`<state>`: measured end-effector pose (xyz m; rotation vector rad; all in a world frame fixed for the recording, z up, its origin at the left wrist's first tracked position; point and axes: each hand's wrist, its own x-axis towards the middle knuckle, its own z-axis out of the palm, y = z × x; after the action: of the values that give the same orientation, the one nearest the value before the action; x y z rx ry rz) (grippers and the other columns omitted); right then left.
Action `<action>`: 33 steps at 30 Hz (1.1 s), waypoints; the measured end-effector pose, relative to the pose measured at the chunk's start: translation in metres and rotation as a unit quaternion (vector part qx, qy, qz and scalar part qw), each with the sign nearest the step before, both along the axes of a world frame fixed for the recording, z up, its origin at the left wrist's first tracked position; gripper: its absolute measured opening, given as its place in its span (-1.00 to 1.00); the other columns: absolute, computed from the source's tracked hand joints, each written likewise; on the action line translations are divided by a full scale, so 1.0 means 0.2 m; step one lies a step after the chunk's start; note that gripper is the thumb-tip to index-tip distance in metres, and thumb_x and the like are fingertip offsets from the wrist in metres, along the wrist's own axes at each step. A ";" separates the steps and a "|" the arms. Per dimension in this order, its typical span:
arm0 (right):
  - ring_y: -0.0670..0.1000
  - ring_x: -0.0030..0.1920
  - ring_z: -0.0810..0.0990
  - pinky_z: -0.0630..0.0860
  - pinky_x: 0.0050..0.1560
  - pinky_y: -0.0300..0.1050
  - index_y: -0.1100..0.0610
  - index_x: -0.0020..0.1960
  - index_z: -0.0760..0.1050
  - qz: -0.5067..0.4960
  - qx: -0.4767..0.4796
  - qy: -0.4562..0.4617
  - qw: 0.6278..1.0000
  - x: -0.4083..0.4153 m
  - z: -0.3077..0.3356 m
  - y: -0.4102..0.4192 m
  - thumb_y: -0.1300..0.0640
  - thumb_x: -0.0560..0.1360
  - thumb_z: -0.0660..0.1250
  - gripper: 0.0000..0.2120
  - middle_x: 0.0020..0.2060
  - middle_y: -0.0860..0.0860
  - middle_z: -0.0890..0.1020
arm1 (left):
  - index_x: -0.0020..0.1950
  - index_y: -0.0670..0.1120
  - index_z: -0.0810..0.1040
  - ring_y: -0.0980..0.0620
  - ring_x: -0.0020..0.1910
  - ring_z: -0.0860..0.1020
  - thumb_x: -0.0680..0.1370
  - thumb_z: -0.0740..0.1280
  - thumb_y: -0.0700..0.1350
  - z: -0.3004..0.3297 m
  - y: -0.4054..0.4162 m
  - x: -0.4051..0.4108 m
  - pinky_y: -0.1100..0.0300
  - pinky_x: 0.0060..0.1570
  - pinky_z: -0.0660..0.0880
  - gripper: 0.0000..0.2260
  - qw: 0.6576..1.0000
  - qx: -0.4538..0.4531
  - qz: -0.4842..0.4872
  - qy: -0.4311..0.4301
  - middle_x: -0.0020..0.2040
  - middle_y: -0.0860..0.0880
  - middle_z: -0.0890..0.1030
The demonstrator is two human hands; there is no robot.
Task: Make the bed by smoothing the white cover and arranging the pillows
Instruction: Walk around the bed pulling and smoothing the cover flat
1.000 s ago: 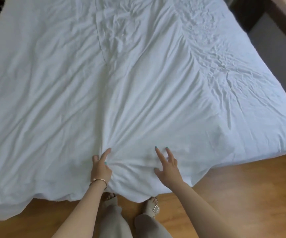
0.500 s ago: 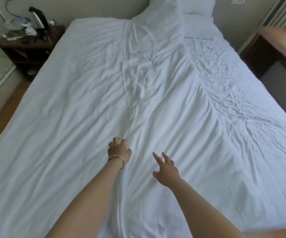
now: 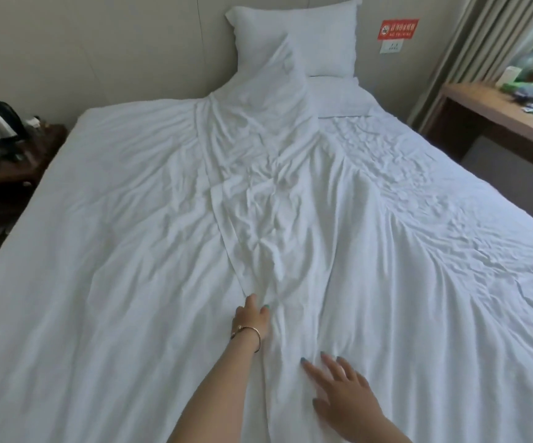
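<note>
The white cover (image 3: 137, 238) lies over the whole bed, and its worst rucking is a long ridge of folds (image 3: 258, 193) that runs down the middle of the bed, from the head end to the foot edge where the person stands. That ridge points almost straight away from the hands, so its long axis lines up with the reach of the arms rather than crossing it. The left hand (image 3: 250, 318) is the farther one out, near the middle of the bed at the lower tip of the ridge; its fingers are curled down into the cloth and seem to be gathering or pinching a fold there, though the fingertips are mostly hidden and the grip cannot be told for sure. The right hand (image 3: 341, 394) sits closer to the foot edge and a little to the right of the ridge, fingers spread and laid flat on the cover, holding nothing. At the head end an upper pillow (image 3: 316, 36) leans upright against the wall, right of centre, with a strip of the cover climbing its front; a second pillow (image 3: 338, 95) lies flat below it, toward the right edge. The left hand looks better placed to draw the ridge toward the foot, while the right could sweep outward to the wrinkled right side.
</note>
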<state>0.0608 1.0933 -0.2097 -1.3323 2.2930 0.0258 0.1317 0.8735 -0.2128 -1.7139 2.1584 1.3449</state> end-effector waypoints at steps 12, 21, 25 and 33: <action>0.07 0.19 0.43 0.59 -0.06 0.07 -0.36 0.49 0.02 -0.068 -0.066 0.013 0.995 0.11 -0.25 -0.01 -0.13 0.02 0.13 0.01 0.25 -0.12 0.44 | 0.42 0.06 0.37 -0.03 0.30 0.45 0.50 0.24 -0.34 -0.14 -0.06 -0.18 0.29 0.14 0.35 -0.47 0.966 -0.064 0.089 0.232 0.34 0.00 0.46; 0.03 0.33 0.36 0.06 0.39 -0.06 -0.29 0.52 0.03 -0.058 -0.047 0.009 0.997 0.13 -0.23 0.05 -0.04 0.17 0.16 -0.09 0.28 -0.14 0.51 | 0.13 0.00 0.68 -0.16 -0.27 0.54 0.43 0.28 -0.41 -0.27 -0.22 0.37 0.14 -0.32 0.42 -0.58 0.953 -0.278 0.099 0.075 -0.09 -0.07 0.51; -0.09 0.56 -0.04 -0.17 0.47 -0.14 -0.31 0.47 0.21 -0.058 -0.080 0.020 0.995 0.14 -0.24 0.05 -0.01 0.22 0.16 -0.20 0.40 -0.21 0.36 | 0.35 -0.07 0.52 -0.13 -0.05 0.53 0.51 0.32 -0.29 -0.26 -0.24 0.40 0.01 0.04 0.52 -0.60 0.965 -0.213 0.090 0.120 0.06 -0.09 0.42; -0.01 0.48 0.16 -0.15 0.46 -0.15 -0.31 0.52 0.00 -0.083 -0.054 0.021 0.995 0.18 -0.28 0.09 0.00 0.28 0.12 -0.17 0.33 -0.14 0.50 | 0.51 0.03 0.23 -0.21 0.17 0.52 0.56 0.23 -0.26 -0.19 -0.20 0.25 0.05 0.11 0.44 -0.46 0.962 -0.084 0.233 0.113 0.24 -0.10 0.56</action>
<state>0.0975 1.1104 -0.2647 -1.1992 2.4633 -0.1293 0.1822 0.8340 -0.2499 -2.3559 2.1126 1.5629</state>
